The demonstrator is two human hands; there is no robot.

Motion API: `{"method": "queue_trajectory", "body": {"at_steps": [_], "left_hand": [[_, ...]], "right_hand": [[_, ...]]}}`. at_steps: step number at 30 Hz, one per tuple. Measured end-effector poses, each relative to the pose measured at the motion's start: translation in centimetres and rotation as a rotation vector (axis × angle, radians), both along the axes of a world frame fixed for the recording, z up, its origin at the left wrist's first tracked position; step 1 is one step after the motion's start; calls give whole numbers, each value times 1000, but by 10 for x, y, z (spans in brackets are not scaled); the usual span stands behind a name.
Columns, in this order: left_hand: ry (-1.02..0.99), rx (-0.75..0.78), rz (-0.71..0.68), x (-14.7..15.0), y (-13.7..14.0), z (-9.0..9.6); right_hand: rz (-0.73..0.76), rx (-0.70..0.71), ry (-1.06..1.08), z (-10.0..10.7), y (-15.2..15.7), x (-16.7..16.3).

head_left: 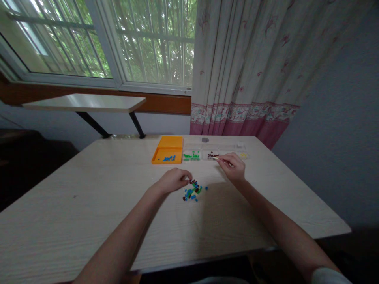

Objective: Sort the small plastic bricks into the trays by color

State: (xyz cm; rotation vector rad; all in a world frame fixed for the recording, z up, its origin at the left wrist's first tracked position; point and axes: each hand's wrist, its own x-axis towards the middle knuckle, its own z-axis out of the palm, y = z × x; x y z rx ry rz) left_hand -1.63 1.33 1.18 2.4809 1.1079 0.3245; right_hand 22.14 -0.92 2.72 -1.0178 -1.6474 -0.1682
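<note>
Bench (pixel 74 221): row of clear boxes (pixel 226 149) toward the back, open orange case (pixel 170 142) left of it. Left hand (pixel 174 180) at the mixed block pile (pixel 189 193); can't tell its grip. Right hand (pixel 233 165) pinching a pale piece (pixel 216 158) by the brown blocks (pixel 211 154).

no lettering, number or sign is legible, at least in this dimness.

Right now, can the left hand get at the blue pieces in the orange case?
Probably yes: the orange case lies open just beyond the left hand, with nothing visible blocking the way to the blue pieces. The hand is at the mixed pile, so would leave that first.
</note>
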Motion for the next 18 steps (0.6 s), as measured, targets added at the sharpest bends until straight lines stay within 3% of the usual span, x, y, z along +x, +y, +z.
{"method": "queue_trajectory", "body": {"at_steps": [6, 14, 18], "left_hand": [[-9, -5, 5, 0, 0, -1], [-3, -6, 9, 1, -1, 1], [-10, -12, 8, 1, -2, 3]], "right_hand": [[-7, -17, 14, -6, 6, 4], [-422, -287, -13, -32, 46, 57], [-532, -392, -89, -40, 52, 72]]}}
